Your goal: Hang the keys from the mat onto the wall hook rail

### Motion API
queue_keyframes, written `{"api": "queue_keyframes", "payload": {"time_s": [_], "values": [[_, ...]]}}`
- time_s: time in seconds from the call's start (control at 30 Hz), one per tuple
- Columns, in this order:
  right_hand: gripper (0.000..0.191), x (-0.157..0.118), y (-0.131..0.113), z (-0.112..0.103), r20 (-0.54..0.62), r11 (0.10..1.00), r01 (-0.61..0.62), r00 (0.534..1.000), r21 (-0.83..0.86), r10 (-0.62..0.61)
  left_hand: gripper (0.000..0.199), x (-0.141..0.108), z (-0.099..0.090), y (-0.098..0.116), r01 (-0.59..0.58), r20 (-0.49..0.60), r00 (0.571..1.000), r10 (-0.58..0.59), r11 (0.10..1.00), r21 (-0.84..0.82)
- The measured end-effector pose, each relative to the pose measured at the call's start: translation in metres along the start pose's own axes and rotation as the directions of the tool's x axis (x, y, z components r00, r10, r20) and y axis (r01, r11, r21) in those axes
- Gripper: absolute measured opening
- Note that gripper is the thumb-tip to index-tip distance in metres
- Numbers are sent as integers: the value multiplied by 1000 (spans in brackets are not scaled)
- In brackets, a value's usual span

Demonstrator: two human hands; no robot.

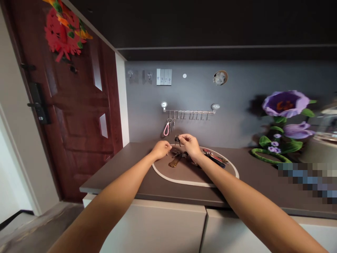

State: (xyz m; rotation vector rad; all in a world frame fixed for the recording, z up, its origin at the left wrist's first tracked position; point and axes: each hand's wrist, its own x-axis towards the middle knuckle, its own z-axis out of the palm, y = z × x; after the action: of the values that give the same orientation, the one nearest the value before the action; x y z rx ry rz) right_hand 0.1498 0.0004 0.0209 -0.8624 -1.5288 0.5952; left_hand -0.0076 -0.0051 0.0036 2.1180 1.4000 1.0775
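Note:
My right hand (pixel 191 144) pinches a small bunch of keys (pixel 177 140) by its ring, raised over the counter. Just left of it, my left hand (pixel 161 150) is closed with thumb and fingertips together; whether something small sits between them is unclear. Under both hands lies an oval brown mat (pixel 189 178) with a pale border. On it rest a key bunch with a brown fob (pixel 174 162) and, partly behind my right forearm, more keys with a dark holder (pixel 216 161). Above, a clear hook rail (pixel 189 111) carries keys with a pink loop (pixel 166 129) at its left end.
Purple artificial flowers (pixel 285 103) with a green base stand at the right of the dark counter (pixel 110 172), near a glass-topped container (pixel 319 151). An overhead cabinet (pixel 210 24) spans the top. Left is a red-brown door (pixel 79 140). White switches (pixel 164 77) are on the wall.

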Motion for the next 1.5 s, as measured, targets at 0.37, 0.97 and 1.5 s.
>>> {"api": "queue_keyframes", "payload": {"time_s": [0.37, 0.97, 1.5], "values": [[28, 69, -11, 5, -149, 994, -52, 987, 92, 65, 23, 1, 0, -2, -225, 82, 974, 209, 918, 326], [4, 105, -7, 25, -291, 955, -184, 924, 235, 249, 23, 0, 1, 1, -220, 113, 975, 193, 914, 342], [3, 97, 4, 20, -239, 941, -239, 925, 239, 295, 20, 3, 1, -3, -233, 110, 972, 209, 925, 301]]}}
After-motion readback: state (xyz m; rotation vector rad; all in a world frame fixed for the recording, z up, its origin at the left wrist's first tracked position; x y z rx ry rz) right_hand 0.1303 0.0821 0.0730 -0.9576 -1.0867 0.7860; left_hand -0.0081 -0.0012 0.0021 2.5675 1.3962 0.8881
